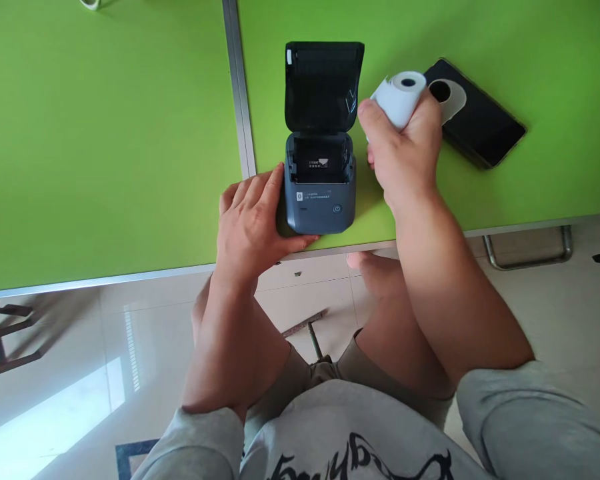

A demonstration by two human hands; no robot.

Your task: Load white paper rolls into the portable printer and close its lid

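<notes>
A small dark blue-grey label printer stands on the green table close to its front edge. Its black lid is swung up and back, and the paper compartment shows no roll inside. My left hand rests against the printer's left side, fingers stretched along it and thumb at its front base. To the right of the printer, my right hand is wrapped round a white paper roll, whose dark core hole faces up. A loose paper end sticks out at the roll's left.
A black smartphone with a light round-ended patch lies right of my right hand. A grey metal seam crosses the green table left of the printer. Part of a white object shows at the top left edge.
</notes>
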